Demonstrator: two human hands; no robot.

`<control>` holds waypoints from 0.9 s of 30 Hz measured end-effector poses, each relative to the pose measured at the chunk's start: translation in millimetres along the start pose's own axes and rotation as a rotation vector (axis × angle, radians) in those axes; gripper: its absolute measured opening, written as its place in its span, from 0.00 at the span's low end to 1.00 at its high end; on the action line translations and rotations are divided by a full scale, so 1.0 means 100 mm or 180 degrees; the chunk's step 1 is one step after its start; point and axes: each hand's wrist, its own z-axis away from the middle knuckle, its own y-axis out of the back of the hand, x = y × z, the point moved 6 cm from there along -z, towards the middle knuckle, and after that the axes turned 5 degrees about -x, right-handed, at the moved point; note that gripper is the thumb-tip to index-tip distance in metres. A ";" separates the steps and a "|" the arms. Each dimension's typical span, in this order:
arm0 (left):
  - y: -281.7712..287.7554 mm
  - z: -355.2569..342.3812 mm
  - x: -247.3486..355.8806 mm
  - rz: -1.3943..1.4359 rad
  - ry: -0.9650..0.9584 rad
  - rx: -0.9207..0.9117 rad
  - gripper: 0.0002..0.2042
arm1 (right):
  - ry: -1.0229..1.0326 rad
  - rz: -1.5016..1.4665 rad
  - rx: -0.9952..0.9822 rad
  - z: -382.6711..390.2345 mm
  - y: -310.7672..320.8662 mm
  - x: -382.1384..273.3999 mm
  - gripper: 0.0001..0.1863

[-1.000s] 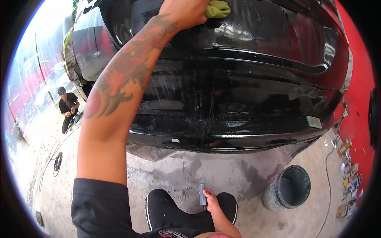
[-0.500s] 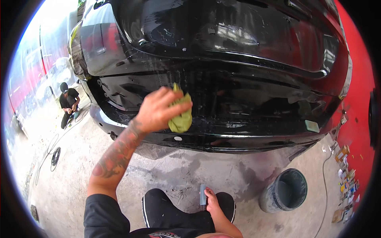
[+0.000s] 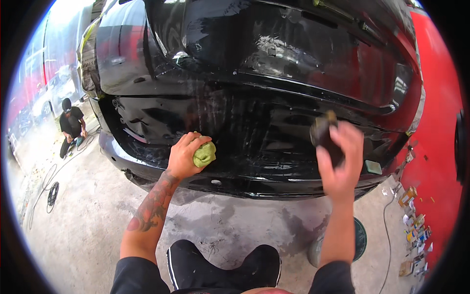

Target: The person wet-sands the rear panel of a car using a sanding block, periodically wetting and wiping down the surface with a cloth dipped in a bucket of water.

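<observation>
The black rear of a car body [image 3: 264, 115] fills the space before me, streaked with wet marks. My left hand [image 3: 183, 156] is closed round a bunched yellow-green cloth [image 3: 205, 155], low on the left of the rear panel. Over the right half of that panel, my right hand [image 3: 345, 164] grips a dark block [image 3: 324, 137], its near face hidden by the fingers. Motion blurs this hand and the block, and whether the block touches the paint I cannot tell. Resting on the bumper ledge at right is a small pale green pad [image 3: 373, 167].
Behind my right forearm stands a dark bucket [image 3: 361, 237]. Boxes and cans [image 3: 413, 230] line the floor beside the red wall [image 3: 440, 98]. At far left a person [image 3: 72, 125] crouches near a coiled cable [image 3: 53, 196]. Masking paper [image 3: 89, 63] edges the car's left side.
My right hand has risen from my lap to the car panel with the block. My left hand and the cloth have shifted left and lower.
</observation>
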 end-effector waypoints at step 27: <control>0.03 0.00 -0.03 0.0187 0.0129 -0.0020 0.29 | 0.0688 0.1628 -0.0099 -1.57 -0.78 0.72 0.17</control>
